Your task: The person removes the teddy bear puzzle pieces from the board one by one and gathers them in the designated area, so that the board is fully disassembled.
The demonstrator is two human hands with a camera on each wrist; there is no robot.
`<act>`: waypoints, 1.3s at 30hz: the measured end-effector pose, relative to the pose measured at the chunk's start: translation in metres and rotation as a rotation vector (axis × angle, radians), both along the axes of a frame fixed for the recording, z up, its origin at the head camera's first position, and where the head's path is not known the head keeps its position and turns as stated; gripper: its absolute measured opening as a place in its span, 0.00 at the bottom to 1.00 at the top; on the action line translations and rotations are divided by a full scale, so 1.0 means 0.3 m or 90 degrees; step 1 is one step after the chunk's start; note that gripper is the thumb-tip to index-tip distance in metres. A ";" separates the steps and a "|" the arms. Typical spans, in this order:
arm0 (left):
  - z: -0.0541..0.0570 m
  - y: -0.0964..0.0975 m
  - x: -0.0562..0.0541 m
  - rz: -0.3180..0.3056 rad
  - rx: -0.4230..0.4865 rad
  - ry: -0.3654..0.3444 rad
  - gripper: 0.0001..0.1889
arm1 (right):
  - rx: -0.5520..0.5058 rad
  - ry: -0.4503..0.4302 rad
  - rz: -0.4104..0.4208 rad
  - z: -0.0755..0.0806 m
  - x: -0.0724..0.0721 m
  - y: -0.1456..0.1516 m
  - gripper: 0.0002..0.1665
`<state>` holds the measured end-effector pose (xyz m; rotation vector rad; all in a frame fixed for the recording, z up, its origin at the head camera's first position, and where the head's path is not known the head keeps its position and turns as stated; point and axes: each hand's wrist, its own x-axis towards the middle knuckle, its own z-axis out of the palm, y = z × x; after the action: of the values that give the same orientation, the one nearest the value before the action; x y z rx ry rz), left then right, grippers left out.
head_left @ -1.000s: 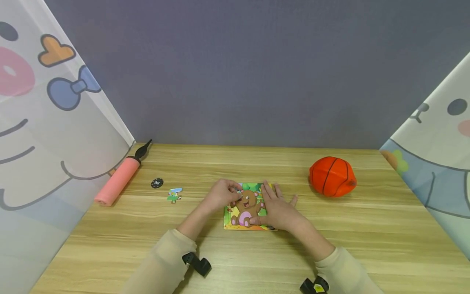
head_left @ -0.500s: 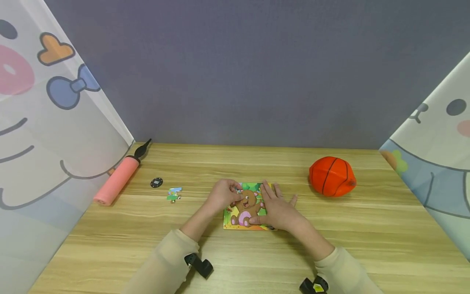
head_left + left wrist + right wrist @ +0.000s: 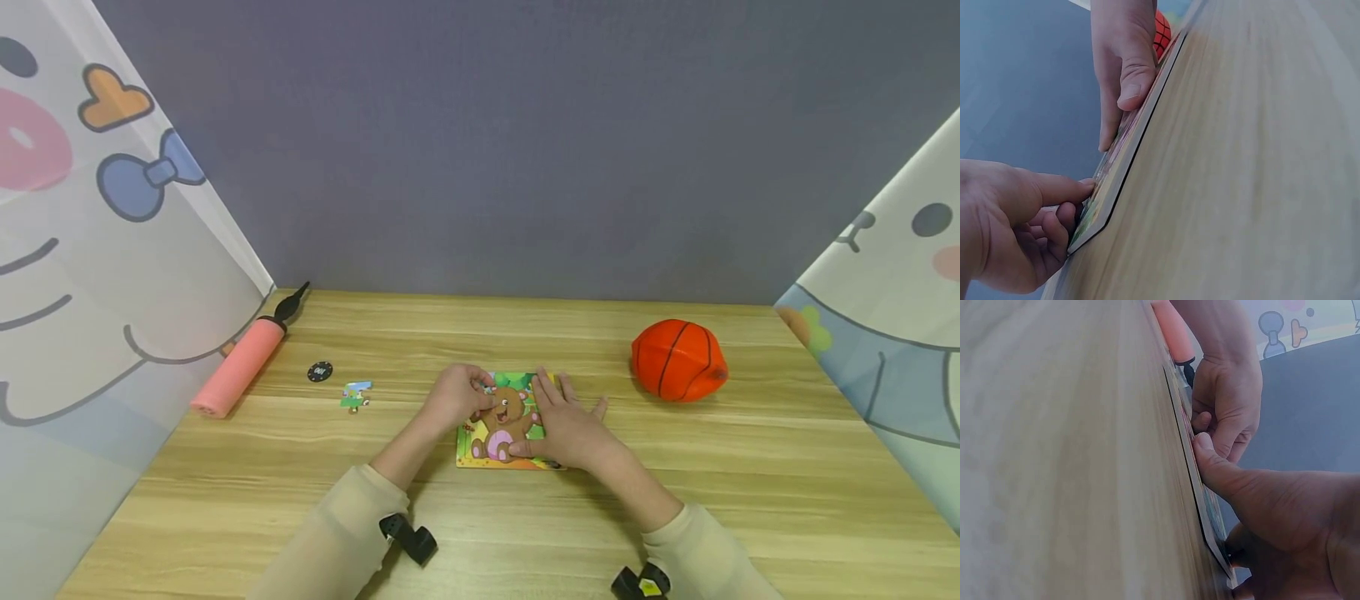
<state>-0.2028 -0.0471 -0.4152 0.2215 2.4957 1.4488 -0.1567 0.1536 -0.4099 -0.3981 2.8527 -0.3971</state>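
A bear jigsaw puzzle (image 3: pixel 498 442) in a thin flat board lies on the table before me. My left hand (image 3: pixel 456 396) is at its upper left part, thumb and curled fingers pinching a puzzle piece beside the bear's ear; the fingers hide most of that piece. In the left wrist view the left thumb (image 3: pixel 1066 189) touches the picture's surface. My right hand (image 3: pixel 573 429) rests on the right side of the puzzle with fingers spread and straight, its thumb on the lower middle, covering part of the picture.
A loose puzzle piece (image 3: pixel 356 396) lies to the left, near a black round chip (image 3: pixel 320 372) marked 100. Farther left is a pink hand pump (image 3: pixel 242 367) with a black nozzle. A dented red ball (image 3: pixel 678 360) sits at right. A grey wall (image 3: pixel 480 150) stands behind the table.
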 end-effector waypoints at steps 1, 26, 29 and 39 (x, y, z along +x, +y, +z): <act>-0.001 0.000 0.000 0.002 0.004 -0.002 0.09 | 0.001 0.000 0.001 0.000 0.000 0.000 0.74; -0.010 -0.017 -0.006 0.031 0.125 -0.036 0.06 | 0.006 -0.010 -0.002 -0.003 -0.001 -0.001 0.75; -0.007 -0.019 -0.006 0.028 0.140 -0.045 0.11 | 0.007 -0.009 -0.001 -0.006 -0.002 0.000 0.75; -0.015 -0.039 -0.010 0.009 0.171 -0.038 0.12 | 0.008 -0.010 0.000 -0.006 -0.003 0.000 0.74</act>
<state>-0.2059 -0.0587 -0.4198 0.2058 2.2544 1.7672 -0.1577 0.1536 -0.4117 -0.3898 2.8385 -0.3795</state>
